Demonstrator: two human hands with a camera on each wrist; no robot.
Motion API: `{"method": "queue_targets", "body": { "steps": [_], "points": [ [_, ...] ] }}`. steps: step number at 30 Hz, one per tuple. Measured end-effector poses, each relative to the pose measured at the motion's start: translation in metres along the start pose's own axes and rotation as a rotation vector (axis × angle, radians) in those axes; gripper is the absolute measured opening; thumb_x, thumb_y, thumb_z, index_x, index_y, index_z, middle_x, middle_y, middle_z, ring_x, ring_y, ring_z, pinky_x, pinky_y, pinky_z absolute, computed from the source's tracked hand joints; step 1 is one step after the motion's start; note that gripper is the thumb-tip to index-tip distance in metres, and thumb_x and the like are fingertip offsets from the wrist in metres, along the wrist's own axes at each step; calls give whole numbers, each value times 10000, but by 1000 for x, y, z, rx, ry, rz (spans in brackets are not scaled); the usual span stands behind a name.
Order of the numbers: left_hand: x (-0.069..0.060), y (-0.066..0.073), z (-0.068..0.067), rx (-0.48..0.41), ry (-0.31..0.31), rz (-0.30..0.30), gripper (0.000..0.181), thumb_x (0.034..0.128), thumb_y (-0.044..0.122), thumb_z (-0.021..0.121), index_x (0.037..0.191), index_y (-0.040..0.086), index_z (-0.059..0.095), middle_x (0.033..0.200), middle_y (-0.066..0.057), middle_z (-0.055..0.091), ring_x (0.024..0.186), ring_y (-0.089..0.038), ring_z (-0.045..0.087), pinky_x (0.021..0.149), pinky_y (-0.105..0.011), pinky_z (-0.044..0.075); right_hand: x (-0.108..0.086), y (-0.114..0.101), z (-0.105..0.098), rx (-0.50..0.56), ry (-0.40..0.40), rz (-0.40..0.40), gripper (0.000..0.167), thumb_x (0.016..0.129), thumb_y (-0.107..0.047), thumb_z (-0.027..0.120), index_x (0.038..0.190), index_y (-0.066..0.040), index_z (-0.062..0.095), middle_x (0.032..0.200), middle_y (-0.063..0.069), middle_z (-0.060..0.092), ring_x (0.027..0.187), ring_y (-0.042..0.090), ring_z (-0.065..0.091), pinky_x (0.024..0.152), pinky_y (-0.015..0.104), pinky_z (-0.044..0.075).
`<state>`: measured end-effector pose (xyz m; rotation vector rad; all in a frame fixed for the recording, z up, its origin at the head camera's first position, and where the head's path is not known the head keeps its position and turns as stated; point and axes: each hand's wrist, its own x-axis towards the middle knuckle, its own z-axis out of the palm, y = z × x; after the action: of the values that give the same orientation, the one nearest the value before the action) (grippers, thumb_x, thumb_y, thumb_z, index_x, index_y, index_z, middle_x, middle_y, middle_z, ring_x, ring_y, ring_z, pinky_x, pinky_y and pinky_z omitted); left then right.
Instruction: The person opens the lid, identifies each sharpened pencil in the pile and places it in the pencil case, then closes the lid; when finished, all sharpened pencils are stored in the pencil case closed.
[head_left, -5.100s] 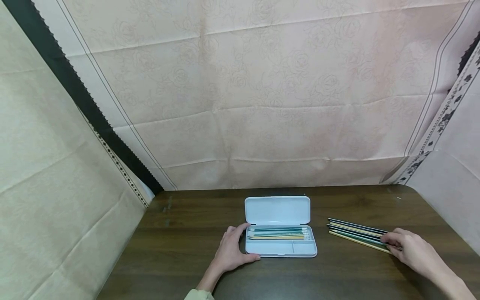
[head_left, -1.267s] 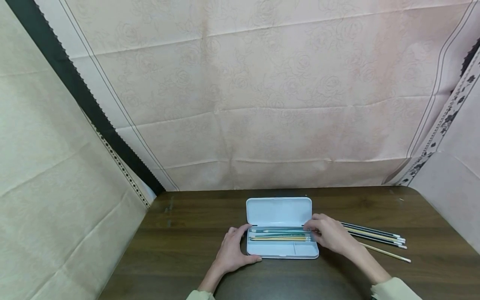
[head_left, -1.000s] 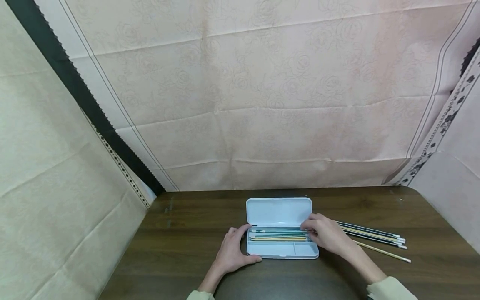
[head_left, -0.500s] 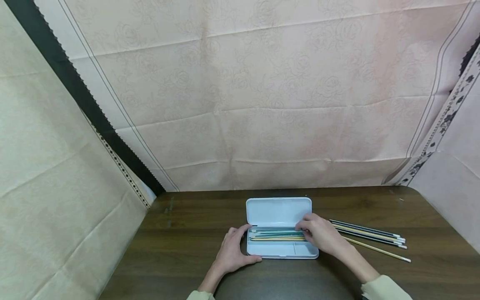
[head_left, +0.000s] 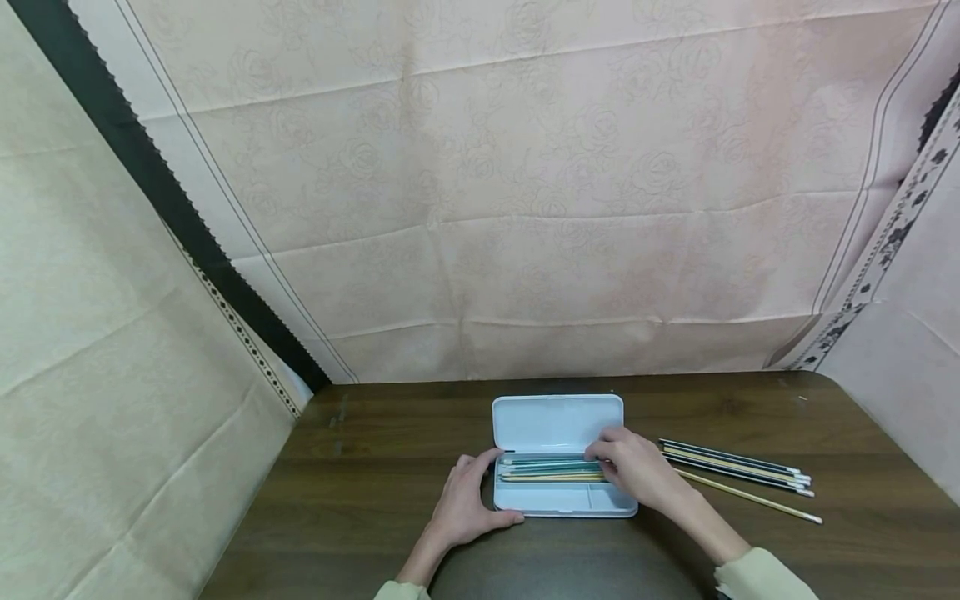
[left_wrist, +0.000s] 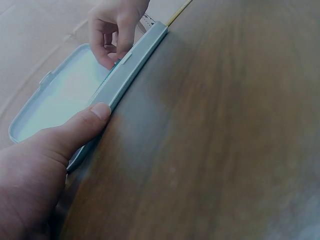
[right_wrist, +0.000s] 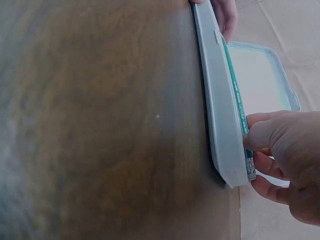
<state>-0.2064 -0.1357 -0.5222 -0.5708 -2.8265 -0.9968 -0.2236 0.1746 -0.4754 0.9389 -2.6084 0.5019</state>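
Observation:
A pale blue pencil case (head_left: 555, 499) lies with its lid up on the table, several green and yellow pencils (head_left: 551, 469) in its back compartment. My left hand (head_left: 471, 497) grips the case's left end, thumb at the front and fingers toward the back; in the left wrist view the thumb presses the front wall. Over the right part of the case, my right hand (head_left: 636, 468) pinches a green pencil (right_wrist: 236, 90) at its right end. That pencil lies along the case in the right wrist view. The right fingers cover the ends of the other pencils.
Right of the case, a bundle of dark and yellow pencils (head_left: 738, 467) lies on the brown table (head_left: 360, 517). A single yellow pencil (head_left: 757, 500) slants in front of the bundle, near the right wrist. Light patterned cloth (head_left: 525, 208) hangs behind the table.
My right hand has moved from the loose pencils on the right to the case, then slid slightly left with the green pencil. My left hand has stayed on the case.

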Motion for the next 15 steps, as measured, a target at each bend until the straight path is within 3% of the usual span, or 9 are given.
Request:
{"method": "queue_targets", "body": {
  "steps": [15],
  "points": [
    [1,-2,1,-11,-10,-10,966,656,706,811,1444,250,487,1178,33,529,1002,-155,442,824,-398,403,1,-1,3,10,16,4,222,775,48,795,899,-136,782,836,-48,604,735,105,515,627,295,480]
  ]
}}
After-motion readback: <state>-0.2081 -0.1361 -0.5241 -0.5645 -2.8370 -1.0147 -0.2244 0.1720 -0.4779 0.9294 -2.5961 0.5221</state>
